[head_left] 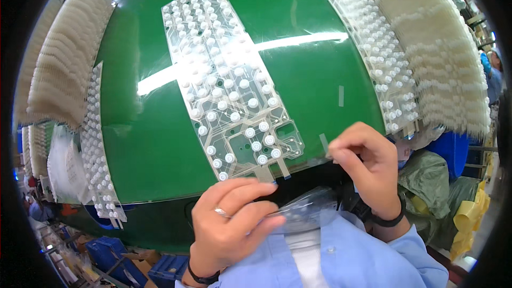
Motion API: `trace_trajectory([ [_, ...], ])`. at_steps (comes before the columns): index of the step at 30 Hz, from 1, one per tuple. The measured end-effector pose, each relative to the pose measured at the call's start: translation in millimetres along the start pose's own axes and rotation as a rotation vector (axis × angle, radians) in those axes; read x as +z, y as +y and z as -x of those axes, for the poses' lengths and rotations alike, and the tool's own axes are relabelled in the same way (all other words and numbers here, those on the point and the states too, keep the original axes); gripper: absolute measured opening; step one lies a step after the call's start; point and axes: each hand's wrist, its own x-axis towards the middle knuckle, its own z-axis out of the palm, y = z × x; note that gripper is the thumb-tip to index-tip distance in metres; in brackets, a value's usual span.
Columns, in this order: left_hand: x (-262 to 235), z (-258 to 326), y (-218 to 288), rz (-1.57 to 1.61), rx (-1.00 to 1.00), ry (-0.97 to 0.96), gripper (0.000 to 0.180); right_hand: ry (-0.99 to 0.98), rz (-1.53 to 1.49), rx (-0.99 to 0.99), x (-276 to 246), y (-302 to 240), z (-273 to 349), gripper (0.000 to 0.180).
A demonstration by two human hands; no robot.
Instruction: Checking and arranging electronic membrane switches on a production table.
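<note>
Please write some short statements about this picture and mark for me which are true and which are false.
1. The middle sheet carries white buttons. True.
2. The table under it is red. False: it is green.
3. The left hand wears a ring. True.
4. The right hand has a black band at its wrist. True.
5. The right hand lies on the middle sheet. False: it is to the right of that sheet.
</note>
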Motion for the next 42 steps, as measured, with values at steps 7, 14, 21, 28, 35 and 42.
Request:
trace_trajectory([
  [7,18.5,-8.6,-12.8,-0.134,0.051,-0.078,0.019,-0.120,0.098,0.159,13.6,1.0,-26.7,0.007],
  [14,22.5,-4.4,-18.9,-0.151,0.064,-0.096,0.020,-0.151,0.237,0.134,20.7,-3.9,-32.9,0.005],
  [21,22.9,-4.0,-21.7,-0.142,0.075,-0.100,0.022,-0.117,0.245,0.131,22.3,-3.1,-31.9,0.004],
  [28,22.8,-2.6,-22.5,-0.157,0.081,-0.095,0.023,-0.108,0.272,0.130,24.2,-2.0,-31.8,0.005],
  [35,24.8,-4.6,-21.3,-0.186,0.080,-0.107,0.023,-0.080,0.325,0.094,24.8,2.1,-30.4,0.006],
  [42,25.0,-5.2,-17.6,-0.247,0.067,-0.139,0.023,-0.103,0.337,0.094,23.7,-1.9,-30.1,0.010],
])
